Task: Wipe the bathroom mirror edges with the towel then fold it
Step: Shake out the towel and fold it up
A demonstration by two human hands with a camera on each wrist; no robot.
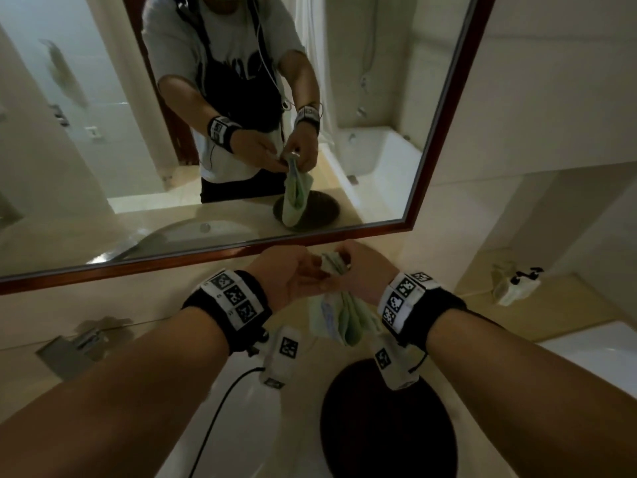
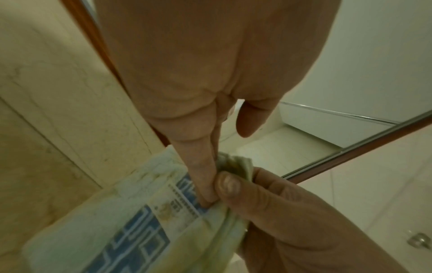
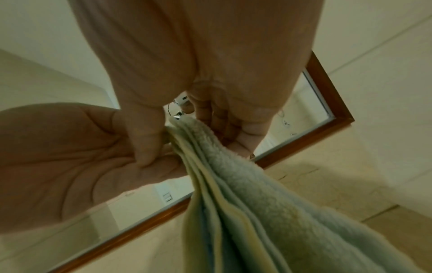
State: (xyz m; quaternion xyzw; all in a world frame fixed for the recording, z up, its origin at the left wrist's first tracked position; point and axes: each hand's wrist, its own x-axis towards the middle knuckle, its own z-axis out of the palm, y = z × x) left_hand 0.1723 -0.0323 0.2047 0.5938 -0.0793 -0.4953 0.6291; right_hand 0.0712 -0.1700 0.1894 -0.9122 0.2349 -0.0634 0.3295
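A pale green towel [image 1: 341, 320] with a blue patterned band [image 2: 131, 230] hangs in several folded layers [image 3: 257, 212] just below the mirror's dark wooden frame [image 1: 241, 251]. My left hand [image 1: 312, 272] pinches its bunched top edge between thumb [image 2: 202, 177] and fingers. My right hand [image 1: 339, 262] grips the same top edge from the other side, thumb [image 3: 145, 142] against the fingers [image 3: 219, 120]. The two hands touch each other at the towel. In the mirror [image 1: 241, 115] I see the reflection of both hands and the hanging towel. The frame's lower right corner [image 3: 336, 114] lies beyond my right hand.
A dark round bowl [image 1: 389, 426] sits on the pale counter directly under the towel. A metal holder [image 1: 76, 343] is fixed to the wall at left. A small white device [image 1: 517, 286] lies on the ledge at right, beside a white tub rim [image 1: 596, 350].
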